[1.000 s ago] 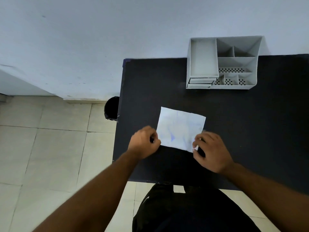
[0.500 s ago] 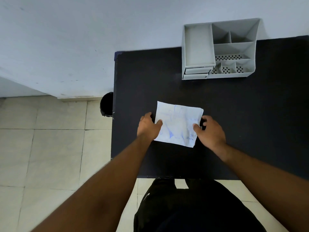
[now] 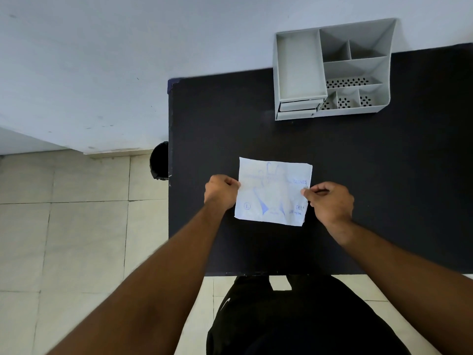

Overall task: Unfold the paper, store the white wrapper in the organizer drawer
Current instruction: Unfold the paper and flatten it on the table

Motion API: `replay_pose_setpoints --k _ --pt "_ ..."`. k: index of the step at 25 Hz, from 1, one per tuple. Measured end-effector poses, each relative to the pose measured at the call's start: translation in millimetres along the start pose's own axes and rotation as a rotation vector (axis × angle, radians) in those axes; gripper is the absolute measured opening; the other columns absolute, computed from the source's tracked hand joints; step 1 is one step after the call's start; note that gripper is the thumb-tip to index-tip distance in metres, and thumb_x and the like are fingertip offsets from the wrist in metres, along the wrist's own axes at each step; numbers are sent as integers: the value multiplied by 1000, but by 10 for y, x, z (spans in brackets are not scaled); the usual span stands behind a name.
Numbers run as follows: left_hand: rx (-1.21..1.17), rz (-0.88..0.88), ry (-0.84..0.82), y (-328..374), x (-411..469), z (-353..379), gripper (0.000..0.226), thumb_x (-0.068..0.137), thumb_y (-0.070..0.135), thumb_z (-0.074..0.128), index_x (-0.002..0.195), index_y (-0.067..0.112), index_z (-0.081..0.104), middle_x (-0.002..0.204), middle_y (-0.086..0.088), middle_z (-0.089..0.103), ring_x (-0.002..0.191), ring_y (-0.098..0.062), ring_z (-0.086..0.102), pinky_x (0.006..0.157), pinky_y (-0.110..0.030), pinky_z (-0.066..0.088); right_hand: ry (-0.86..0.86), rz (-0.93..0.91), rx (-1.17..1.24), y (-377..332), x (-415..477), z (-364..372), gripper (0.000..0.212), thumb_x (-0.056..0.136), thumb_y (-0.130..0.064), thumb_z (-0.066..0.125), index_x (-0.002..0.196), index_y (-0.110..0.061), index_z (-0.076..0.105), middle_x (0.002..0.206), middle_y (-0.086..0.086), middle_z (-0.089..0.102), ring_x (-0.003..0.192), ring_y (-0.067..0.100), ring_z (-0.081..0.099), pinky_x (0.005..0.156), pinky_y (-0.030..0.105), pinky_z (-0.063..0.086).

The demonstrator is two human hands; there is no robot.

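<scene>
A white paper wrapper (image 3: 273, 192) with blue print is held over the middle of the black table (image 3: 371, 180). My left hand (image 3: 221, 192) pinches its left edge and my right hand (image 3: 330, 199) pinches its right edge. The sheet looks flat and spread between them, slightly creased. A grey desk organizer (image 3: 332, 70) stands at the table's far edge against the wall. Its two small drawers (image 3: 298, 108) at the lower left front are shut.
A dark round bin (image 3: 159, 160) stands on the tiled floor to the left of the table. A white wall runs behind the table. My dark-clothed legs show below the table's near edge.
Both hands moved from the wrapper's near corners up to the middle of its side edges. The wrapper now appears lifted and turned squarer to me.
</scene>
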State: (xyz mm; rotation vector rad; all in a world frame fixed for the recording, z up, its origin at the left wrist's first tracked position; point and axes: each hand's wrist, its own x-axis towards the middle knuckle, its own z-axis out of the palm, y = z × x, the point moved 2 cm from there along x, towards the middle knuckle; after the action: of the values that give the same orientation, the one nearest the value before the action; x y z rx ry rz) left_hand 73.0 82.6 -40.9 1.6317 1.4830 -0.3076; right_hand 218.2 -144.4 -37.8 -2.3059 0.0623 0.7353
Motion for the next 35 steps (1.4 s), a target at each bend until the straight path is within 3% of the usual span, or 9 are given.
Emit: replay_pose_setpoints --k 4,8,12,17,23,26,29,33,35 --pt "-22 6 -42 -26 -8 -62 14 95 23 64 103 16 73 106 2 72 77 -6 61 60 -21 47 -52 -37 61 -43 -10 -9 16 78 -33 84 76 -24 71 73 -4 74 69 17 72 74 43 63" --pt "-91 -3 -84 8 -109 42 41 89 31 75 126 14 65 118 -1 69 99 -18 68 74 -25 49 -170 -22 187 -52 -38 48 13 83 -25 79 91 -21 70 85 1 77 80 18 75 81 48 62" --pt "-16 -13 -50 58 -141 161 9 90 27 74 93 19 72 102 -1 74 72 -10 64 59 -24 50 -138 12 163 -5 -58 76 15 85 -33 74 84 -19 73 86 0 78 84 21 75 84 48 60" --pt "56 56 -64 122 -201 111 14 91 27 72 78 23 71 89 3 73 78 -13 69 72 -31 59 -121 51 168 47 -59 19 17 84 -33 75 77 -18 69 85 4 76 83 27 74 80 49 62" --pt "-5 214 -153 328 -362 -287 15 91 31 74 83 19 75 87 5 76 77 -4 67 69 -21 50 -186 86 315 -23 -97 -58 9 86 -20 78 90 -13 73 87 4 76 72 17 70 68 32 56" --pt "43 232 -174 380 -484 -362 26 96 38 66 89 14 73 91 3 75 84 -12 70 66 -23 50 -225 78 391 -144 -161 -33 7 87 -17 78 88 -14 71 88 4 76 77 17 73 72 34 58" --pt "88 242 -177 440 -664 -377 33 101 41 55 87 12 67 90 -1 74 73 -15 68 58 -25 49 -250 79 442 -205 -198 -1 6 88 -15 76 86 -15 70 88 5 76 75 17 72 72 34 58" --pt "35 325 -133 637 -832 -426 29 101 41 54 84 18 61 91 -2 72 83 -18 71 72 -36 60 -271 53 402 -247 -229 19 6 88 -16 76 85 -16 71 86 5 75 77 19 71 73 34 58" --pt "153 311 -98 686 -817 -500 31 100 40 56 83 15 63 89 -6 72 82 -22 72 75 -40 62 -271 48 387 -264 -229 -2 5 89 -16 75 87 -14 70 85 4 73 75 17 69 70 31 57"
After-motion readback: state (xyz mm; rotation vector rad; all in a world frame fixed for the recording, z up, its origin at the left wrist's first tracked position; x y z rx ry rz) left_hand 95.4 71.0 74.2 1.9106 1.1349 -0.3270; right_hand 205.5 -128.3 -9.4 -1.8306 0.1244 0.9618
